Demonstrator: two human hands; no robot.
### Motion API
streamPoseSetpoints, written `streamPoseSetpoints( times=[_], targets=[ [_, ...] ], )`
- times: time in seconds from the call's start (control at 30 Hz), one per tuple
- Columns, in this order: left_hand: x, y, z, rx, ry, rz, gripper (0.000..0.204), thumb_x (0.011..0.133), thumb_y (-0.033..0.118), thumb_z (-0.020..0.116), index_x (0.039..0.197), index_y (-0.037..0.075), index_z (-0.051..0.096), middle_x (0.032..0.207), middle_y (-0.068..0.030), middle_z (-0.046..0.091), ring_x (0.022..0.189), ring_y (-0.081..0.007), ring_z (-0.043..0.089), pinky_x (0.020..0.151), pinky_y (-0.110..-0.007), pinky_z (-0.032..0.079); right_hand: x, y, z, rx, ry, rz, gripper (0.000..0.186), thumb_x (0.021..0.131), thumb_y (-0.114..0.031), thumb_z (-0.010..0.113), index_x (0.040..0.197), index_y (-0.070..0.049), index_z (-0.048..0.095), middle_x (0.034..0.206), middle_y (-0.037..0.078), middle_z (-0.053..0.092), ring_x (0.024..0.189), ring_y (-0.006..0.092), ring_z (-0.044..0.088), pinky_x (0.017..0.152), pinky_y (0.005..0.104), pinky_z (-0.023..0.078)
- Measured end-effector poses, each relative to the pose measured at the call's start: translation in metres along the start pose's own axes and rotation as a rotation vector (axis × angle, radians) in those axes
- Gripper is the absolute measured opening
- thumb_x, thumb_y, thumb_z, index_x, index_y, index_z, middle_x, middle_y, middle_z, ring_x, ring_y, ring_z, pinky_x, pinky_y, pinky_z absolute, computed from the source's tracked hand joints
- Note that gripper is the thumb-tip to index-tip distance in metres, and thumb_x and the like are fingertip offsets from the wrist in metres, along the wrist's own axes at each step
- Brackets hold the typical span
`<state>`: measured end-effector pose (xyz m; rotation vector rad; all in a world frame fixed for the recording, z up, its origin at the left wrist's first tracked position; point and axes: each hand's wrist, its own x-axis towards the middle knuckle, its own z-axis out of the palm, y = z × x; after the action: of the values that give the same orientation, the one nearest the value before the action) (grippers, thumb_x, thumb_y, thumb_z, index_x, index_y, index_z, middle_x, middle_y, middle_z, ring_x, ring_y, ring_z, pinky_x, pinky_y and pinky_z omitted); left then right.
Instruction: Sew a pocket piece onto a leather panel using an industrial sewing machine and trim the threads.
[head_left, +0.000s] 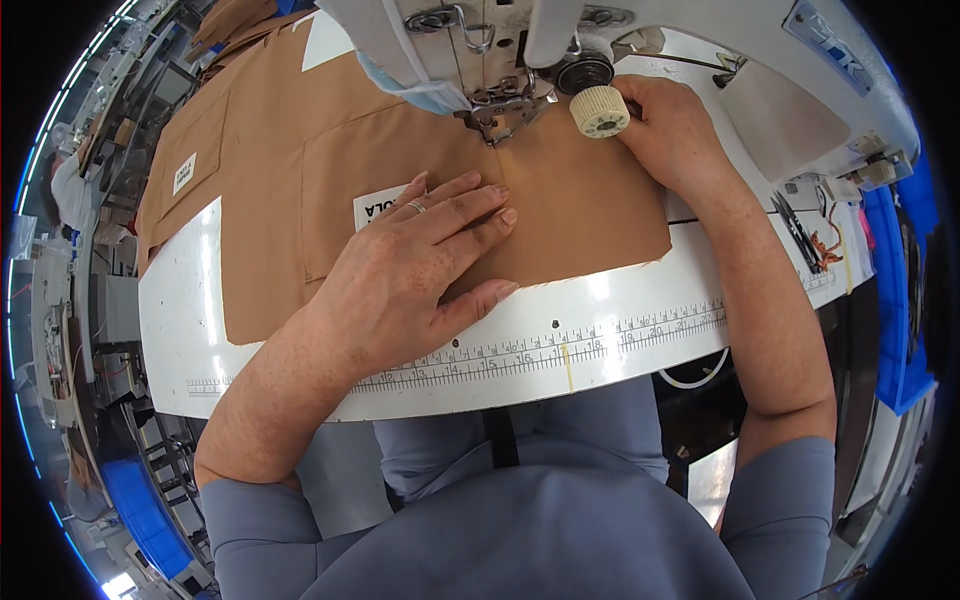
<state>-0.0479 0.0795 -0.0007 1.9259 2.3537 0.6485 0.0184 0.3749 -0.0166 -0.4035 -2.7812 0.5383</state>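
A large brown fabric piece (575, 215) lies spread over the white sewing table, its upper part under the sewing machine's needle and presser foot (490, 130). My left hand (400, 260) rests flat on the cloth, fingers stretched toward the needle, with a ring on one finger. Partly beneath it is a white label (370, 203) with dark print. By the cloth's right edge, my right hand (672, 125) is closed on the fabric beside the machine's cream dial (600, 112). That dial hides some of its fingertips.
A printed ruler scale (640, 335) runs along the front of the white tabletop (500, 375). Tweezers (797, 235) lie at the right, near a blue bin (890, 300). More brown fabric (232, 22) is heaped at the far left. Another white label (185, 174) sits on the cloth's left part.
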Motion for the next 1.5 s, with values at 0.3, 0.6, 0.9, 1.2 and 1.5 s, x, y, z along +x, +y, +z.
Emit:
streamPoseSetpoints(
  times=[0.3,0.6,0.9,1.2,1.5],
  targets=[
    [0.0,-0.001,0.0,0.004,-0.004,-0.006,0.049,0.088,0.022,0.082,0.131,0.002,0.07,0.143,-0.0157,0.064,0.139,-0.0353,0.057,0.119,-0.054,0.042,-0.002,0.0,-0.001,0.014,0.002,0.018,0.045,0.097,-0.051,0.063,0.099,-0.009,0.078,0.083,0.013,0.073,0.082,0.0345,0.07,0.075,0.0476,0.053],
    [-0.002,-0.003,0.001,0.002,0.022,0.016,0.049,0.088,0.024,0.081,0.131,0.002,0.07,0.143,-0.014,0.064,0.139,-0.0338,0.057,0.119,-0.054,0.043,-0.007,-0.004,-0.005,-0.067,0.277,-0.066,0.042,0.089,-0.048,0.075,0.082,-0.007,0.067,0.073,0.01,0.066,0.067,0.0286,0.063,0.063,0.0431,0.05],
    [-0.003,-0.007,0.006,-0.021,0.029,0.028,0.051,0.09,0.027,0.079,0.133,0.001,0.069,0.143,-0.0135,0.063,0.139,-0.0347,0.056,0.119,-0.056,0.042,-0.017,-0.018,-0.006,0.612,0.057,-0.193,0.018,0.089,-0.016,0.077,0.091,-0.002,0.067,0.079,-0.005,0.058,0.073,0.0066,0.049,0.067,0.0243,0.042],
    [-0.002,-0.01,0.007,-0.042,0.034,0.024,0.052,0.091,0.028,0.078,0.134,0.001,0.067,0.144,-0.0145,0.062,0.14,-0.0356,0.054,0.12,-0.058,0.04,-0.014,-0.006,0.001,0.816,0.097,-0.206,0.03,0.104,-0.03,0.07,0.106,0.0,0.071,0.091,-0.002,0.066,0.083,0.0082,0.054,0.081,0.0247,0.046],
    [-0.002,-0.006,0.004,-0.022,0.01,0.013,0.055,0.091,0.03,0.078,0.136,0.001,0.067,0.147,-0.0146,0.061,0.143,-0.0346,0.052,0.122,-0.056,0.038,-0.007,-0.013,0.004,0.921,0.118,-0.183,0.034,0.108,-0.031,0.064,0.096,-0.001,0.073,0.083,-0.001,0.066,0.082,0.0079,0.057,0.081,0.024,0.046]
  ],
)
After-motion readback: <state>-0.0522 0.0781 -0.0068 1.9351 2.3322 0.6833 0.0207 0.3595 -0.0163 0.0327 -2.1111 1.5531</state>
